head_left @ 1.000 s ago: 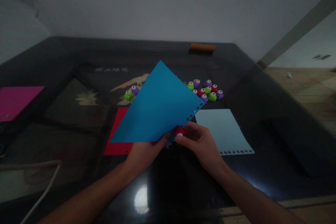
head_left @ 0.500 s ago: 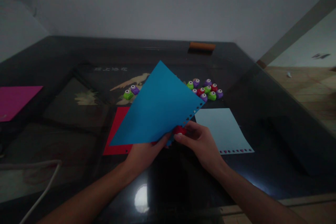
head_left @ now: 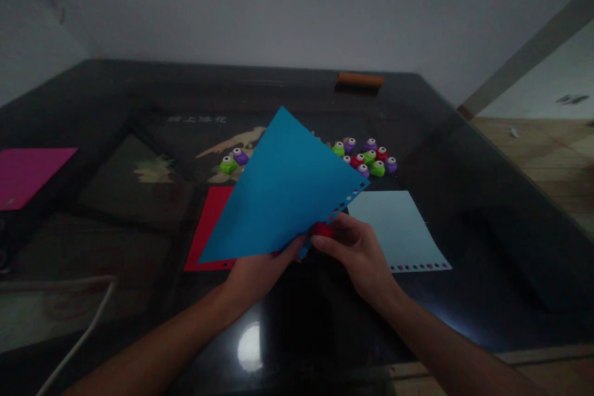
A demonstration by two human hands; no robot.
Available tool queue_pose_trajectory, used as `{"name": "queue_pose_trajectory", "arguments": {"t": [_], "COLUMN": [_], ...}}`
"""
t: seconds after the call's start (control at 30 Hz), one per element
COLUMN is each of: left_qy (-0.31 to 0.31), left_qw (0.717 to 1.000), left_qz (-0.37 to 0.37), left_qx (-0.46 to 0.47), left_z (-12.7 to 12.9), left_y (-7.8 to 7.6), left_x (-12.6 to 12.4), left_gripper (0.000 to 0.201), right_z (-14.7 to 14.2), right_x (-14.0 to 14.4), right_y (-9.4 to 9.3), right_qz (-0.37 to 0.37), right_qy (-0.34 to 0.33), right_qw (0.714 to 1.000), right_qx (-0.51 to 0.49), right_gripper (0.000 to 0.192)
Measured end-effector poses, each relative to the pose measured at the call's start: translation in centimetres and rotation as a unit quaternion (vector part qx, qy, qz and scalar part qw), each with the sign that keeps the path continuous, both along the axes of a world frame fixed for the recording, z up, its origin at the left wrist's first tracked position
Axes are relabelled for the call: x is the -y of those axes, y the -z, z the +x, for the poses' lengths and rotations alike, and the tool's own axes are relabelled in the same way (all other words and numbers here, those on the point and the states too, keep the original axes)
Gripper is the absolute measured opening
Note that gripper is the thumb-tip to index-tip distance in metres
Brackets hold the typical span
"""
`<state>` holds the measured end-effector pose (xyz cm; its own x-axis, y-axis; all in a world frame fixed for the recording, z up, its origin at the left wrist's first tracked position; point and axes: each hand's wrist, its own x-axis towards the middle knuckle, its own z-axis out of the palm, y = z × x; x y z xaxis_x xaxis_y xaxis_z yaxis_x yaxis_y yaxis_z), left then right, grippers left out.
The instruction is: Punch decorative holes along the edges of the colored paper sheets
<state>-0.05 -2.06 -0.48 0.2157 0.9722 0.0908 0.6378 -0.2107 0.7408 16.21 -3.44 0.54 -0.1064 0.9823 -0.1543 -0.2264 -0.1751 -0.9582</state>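
Note:
A sheet of blue paper (head_left: 283,189) is held up at a slant, with small shapes punched along its right edge. My left hand (head_left: 260,275) grips its lower edge, thumb on top and fingers hidden beneath. My right hand (head_left: 359,247) is closed around a small red craft punch (head_left: 322,230), which sits at the sheet's lower corner beside my left thumb. Whether the paper is inside the punch's slot cannot be made out. Below the blue sheet lies red paper (head_left: 208,223), partly covered. Light blue paper (head_left: 394,223), punched along its near edge, lies right of it.
Several green, purple and red punches with eye shapes (head_left: 366,158) cluster behind the sheet, and a green one (head_left: 228,165) and a purple one (head_left: 240,156) stand left. Pink paper (head_left: 32,176) lies far left, an orange-brown roll (head_left: 359,80) at the back, a white cable (head_left: 93,322) front left.
The blue sheet has tilted very slightly, and the red punch with my right hand has shifted a little to the right in view. Both grips stay the same.

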Motion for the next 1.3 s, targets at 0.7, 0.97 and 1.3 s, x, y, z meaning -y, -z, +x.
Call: {"name": "queue_pose_trajectory", "arguments": {"t": [0.7,0.97,1.3], "left_qy": [-0.042,-0.045,-0.057], "left_qw": [0.995,0.991,0.988], "left_qz": [-0.059,-0.062,-0.076], "left_qx": [0.071,0.106,0.119], "left_z": [-0.3,-0.2,-0.4], "left_y": [-0.8,-1.2,-1.0], "left_x": [-0.7,-1.1,-1.5], "left_gripper": [0.021,0.018,0.023], "right_z": [0.3,0.7,1.3], "right_x": [-0.2,-0.5,-0.9], "right_y": [0.1,0.3,0.5], "right_qz": [-0.021,-0.039,-0.067], "right_qy": [-0.004,-0.031,-0.006], "right_qw": [0.998,0.998,0.996], "right_qx": [0.051,0.034,-0.054], "right_gripper": [0.032,0.033,0.035]}}
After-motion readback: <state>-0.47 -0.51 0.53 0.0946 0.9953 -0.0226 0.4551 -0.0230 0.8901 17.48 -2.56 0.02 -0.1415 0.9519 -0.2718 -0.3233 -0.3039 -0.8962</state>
